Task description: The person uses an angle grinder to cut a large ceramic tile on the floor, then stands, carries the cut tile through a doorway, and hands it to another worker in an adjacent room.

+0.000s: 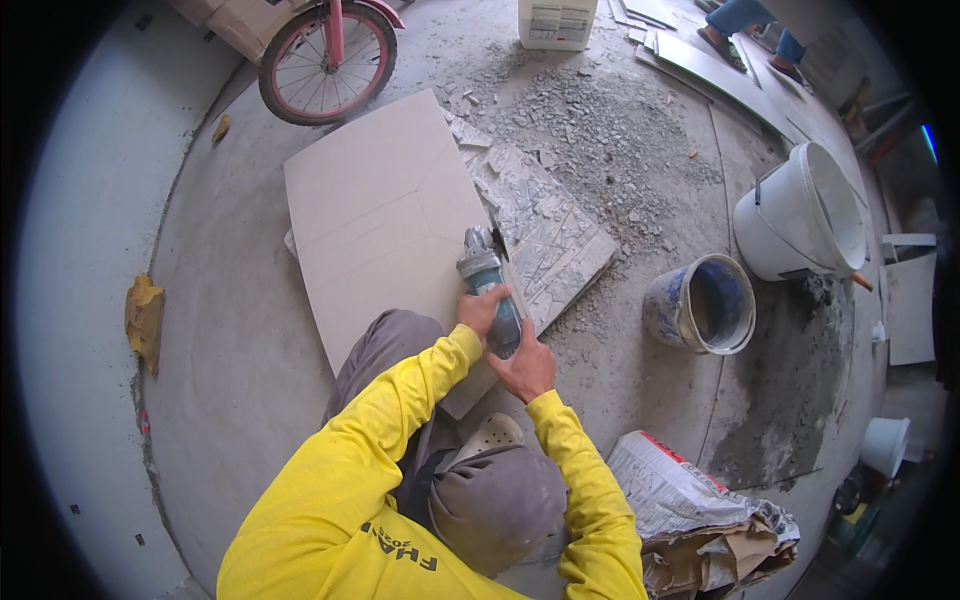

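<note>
Both hands grip the angle grinder [487, 285]: the left hand [481, 310] wraps its teal body from the left, the right hand [527, 368] closes round its rear end. The grinder lies over the right edge of the large pale tile [385, 225], which rests flat on the concrete floor [230, 330], its disc end touching or just above that edge. Its long axis runs from the person's knees away toward the rubble, head pointing forward and slightly left. Cutting along the tile's edge looks to be the step in hand; advancing would call for a steady push along that line. A broken, scored tile [550, 235] lies just beside, a blue-stained bucket [700, 305] further right.
</note>
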